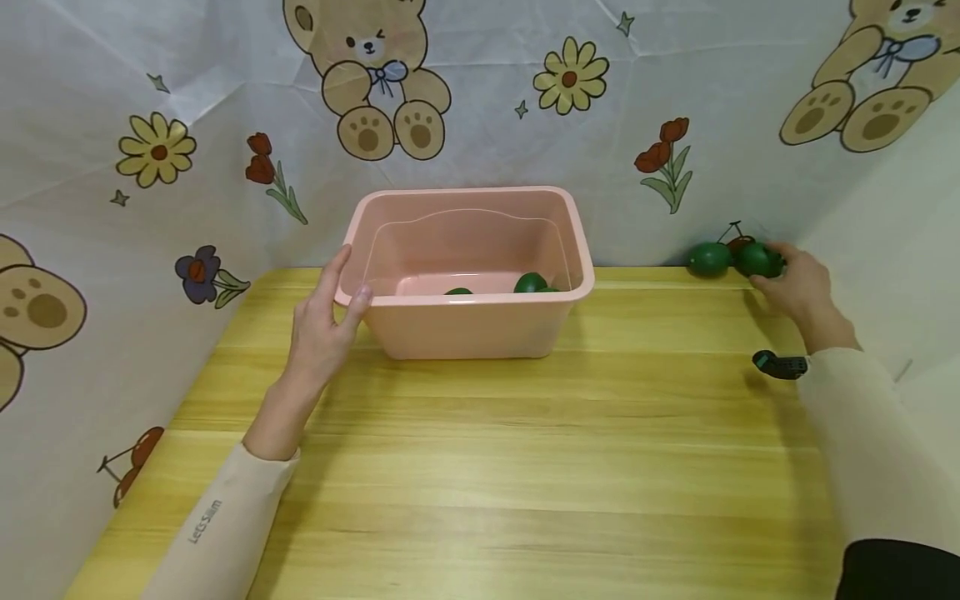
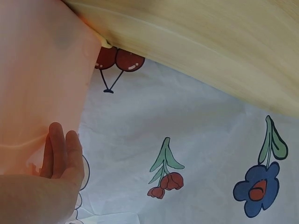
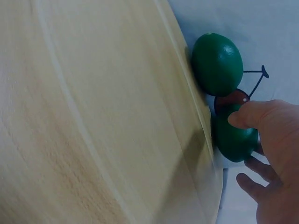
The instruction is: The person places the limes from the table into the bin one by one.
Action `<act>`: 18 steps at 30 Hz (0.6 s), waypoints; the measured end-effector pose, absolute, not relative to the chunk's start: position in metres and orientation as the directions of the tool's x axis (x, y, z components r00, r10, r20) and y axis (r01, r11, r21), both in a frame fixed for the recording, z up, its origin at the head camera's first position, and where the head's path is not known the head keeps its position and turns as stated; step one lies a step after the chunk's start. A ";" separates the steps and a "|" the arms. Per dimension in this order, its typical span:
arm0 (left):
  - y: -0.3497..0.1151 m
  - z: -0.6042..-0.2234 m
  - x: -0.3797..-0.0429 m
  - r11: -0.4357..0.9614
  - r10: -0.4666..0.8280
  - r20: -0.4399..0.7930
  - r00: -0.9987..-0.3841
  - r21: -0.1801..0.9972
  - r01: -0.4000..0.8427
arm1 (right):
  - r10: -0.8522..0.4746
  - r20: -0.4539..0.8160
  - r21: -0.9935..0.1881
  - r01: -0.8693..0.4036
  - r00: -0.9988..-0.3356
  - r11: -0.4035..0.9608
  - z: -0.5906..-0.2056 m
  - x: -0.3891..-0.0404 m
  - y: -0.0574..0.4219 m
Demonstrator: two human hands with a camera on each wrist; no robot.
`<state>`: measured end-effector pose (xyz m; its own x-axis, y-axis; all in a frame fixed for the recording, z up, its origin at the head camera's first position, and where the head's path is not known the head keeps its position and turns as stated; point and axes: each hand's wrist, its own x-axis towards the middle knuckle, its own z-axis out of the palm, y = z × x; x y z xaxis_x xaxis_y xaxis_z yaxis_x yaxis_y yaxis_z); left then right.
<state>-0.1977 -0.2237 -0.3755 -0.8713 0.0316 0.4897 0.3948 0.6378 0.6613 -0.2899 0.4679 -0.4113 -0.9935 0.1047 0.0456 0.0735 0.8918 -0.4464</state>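
- Head view: a pink bin (image 1: 465,329) stands upright on the far part of the wooden table (image 1: 525,467), a little left of the middle. Inside it, a green fruit (image 1: 531,282) shows at the right, with a sliver of another green fruit (image 1: 550,290) beside it; the top of a further green fruit (image 1: 459,292) shows nearer the middle, over the near rim.
- The left hand (image 1: 321,327) rests against the bin's near left corner, its thumb and extended index finger spread along the rim.
- At the far right of the table, the right hand (image 1: 801,287) pinches the held fruit (image 1: 759,260), which is green too. The loose fruit (image 1: 708,259) sits just left of it, at the table's far edge.
- Behind stands a white cloth (image 1: 480,92) printed with bears and flowers. Both sleeves are pale, and a black device (image 1: 780,365) juts from the right wrist.
- Left wrist view: the visible fingers lie fairly straight along the outer wall of the bin. The thumb cannot be made out clearly here.
- Right wrist view: the thumb presses on the held fruit, with a fingertip partly hidden behind it; two other fingers stand loosely apart. Part of a printed cherry (image 3: 231,100) shows between the two fruits.
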 end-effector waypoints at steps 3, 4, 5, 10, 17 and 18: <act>-0.223 -0.375 -0.197 0.640 0.028 0.491 -0.871 0.660 0.393 | 0.071 0.045 -0.358 0.050 -0.996 0.932 -0.410 -0.294 0.467; -0.223 -0.375 -0.198 0.642 0.027 0.492 -0.870 0.659 0.392 | 0.062 0.040 -0.333 0.045 -0.997 0.942 -0.409 -0.295 0.466; -0.223 -0.375 -0.197 0.644 0.025 0.492 -0.870 0.657 0.391 | 0.058 0.033 -0.313 0.045 -0.998 0.949 -0.408 -0.297 0.465; -0.223 -0.376 -0.198 0.652 0.032 0.486 -0.873 0.652 0.387 | 0.092 0.024 -0.314 0.080 -0.995 0.946 -0.408 -0.302 0.464; -0.222 -0.375 -0.198 0.649 0.030 0.489 -0.872 0.654 0.389 | 0.119 0.058 -0.339 0.092 -0.991 0.936 -0.411 -0.306 0.464; -0.222 -0.375 -0.198 0.649 0.031 0.491 -0.871 0.652 0.390 | 0.111 0.068 -0.330 0.083 -0.992 0.940 -0.411 -0.307 0.464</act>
